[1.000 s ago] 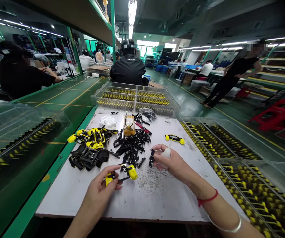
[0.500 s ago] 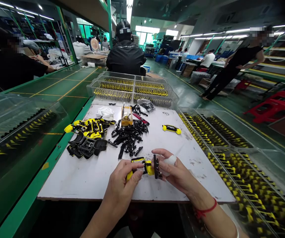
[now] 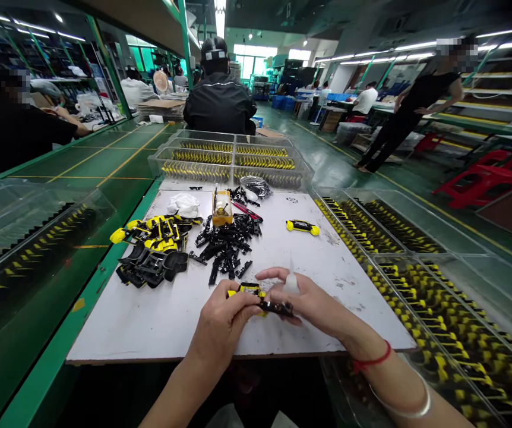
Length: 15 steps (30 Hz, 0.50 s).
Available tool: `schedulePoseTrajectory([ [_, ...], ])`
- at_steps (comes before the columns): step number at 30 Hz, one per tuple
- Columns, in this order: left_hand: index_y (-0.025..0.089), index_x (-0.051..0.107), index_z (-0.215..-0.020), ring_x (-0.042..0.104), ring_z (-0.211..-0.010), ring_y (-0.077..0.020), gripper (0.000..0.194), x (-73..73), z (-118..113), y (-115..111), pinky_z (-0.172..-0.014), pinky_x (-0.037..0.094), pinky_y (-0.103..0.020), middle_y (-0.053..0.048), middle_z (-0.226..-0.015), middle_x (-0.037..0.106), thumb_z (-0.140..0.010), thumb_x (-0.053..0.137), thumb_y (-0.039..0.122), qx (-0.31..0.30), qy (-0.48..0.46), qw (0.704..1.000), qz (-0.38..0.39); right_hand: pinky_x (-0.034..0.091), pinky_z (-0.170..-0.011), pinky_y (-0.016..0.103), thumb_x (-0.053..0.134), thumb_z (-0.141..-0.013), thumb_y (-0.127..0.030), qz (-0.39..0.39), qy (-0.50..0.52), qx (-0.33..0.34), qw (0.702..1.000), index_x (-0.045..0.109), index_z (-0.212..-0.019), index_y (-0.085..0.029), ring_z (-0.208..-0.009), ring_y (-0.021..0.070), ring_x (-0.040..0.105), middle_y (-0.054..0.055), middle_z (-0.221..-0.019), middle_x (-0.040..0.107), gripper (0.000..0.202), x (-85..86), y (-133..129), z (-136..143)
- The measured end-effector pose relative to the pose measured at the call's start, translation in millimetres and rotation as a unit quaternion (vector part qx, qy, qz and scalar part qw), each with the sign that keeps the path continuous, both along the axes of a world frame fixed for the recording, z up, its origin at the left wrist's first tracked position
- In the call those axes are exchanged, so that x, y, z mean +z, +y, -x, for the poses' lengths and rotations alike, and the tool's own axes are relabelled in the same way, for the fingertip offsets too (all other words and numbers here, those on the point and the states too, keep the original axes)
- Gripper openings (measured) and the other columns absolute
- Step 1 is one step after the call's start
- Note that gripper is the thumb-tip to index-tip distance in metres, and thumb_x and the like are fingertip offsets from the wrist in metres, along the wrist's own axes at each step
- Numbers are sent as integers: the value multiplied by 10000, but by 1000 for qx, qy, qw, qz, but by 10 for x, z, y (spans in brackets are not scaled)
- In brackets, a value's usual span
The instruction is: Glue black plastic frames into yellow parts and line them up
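Near the front of the white board, my left hand [image 3: 221,318] is closed around a yellow-and-black plastic part [image 3: 250,289]; its fingers hide some of it. My right hand [image 3: 321,306] pinches a narrow black plastic strip [image 3: 277,307], which lies roughly level against the yellow-and-black part, close to my left fingertips. A small white squeeze bottle [image 3: 291,283] with a thin tip pointing up is also tucked in my right hand. Beyond the hands spreads a heap of loose black strips [image 3: 229,241]. One yellow-ended black part [image 3: 303,227] lies alone at the right.
Left on the board [image 3: 149,324] are piled yellow-and-black parts [image 3: 160,232] and black curved pieces [image 3: 149,266]. A white cloth [image 3: 183,205] and yellow box [image 3: 223,209] stand behind. Clear trays of parts line the back [image 3: 233,172] and right [image 3: 410,257]. A co-worker [image 3: 220,98] sits ahead.
The black strip has turned from upright to nearly level and moved left against the yellow-and-black part. The bottle's tip now points up. The view has shifted slightly.
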<state>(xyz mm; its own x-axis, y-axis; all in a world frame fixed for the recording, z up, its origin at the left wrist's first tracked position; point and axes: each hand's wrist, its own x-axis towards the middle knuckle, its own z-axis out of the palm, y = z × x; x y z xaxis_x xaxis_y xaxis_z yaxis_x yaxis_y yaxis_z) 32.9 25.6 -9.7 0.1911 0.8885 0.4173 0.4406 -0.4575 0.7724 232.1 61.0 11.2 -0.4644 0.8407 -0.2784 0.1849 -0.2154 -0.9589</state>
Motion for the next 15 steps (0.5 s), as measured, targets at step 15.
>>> schedulePoseTrajectory([
  [15,202,646,-893,592,-764,-142,120,-69,-58,-50,-693,508,-245,-41,-905,535,-882,529,178,47,91,995,-10,460,-693,285,393,-923,-116,-534,-346,47,770,592,-971,-202,-812,170,551,76,-907,594,222,-56,-298,-131],
])
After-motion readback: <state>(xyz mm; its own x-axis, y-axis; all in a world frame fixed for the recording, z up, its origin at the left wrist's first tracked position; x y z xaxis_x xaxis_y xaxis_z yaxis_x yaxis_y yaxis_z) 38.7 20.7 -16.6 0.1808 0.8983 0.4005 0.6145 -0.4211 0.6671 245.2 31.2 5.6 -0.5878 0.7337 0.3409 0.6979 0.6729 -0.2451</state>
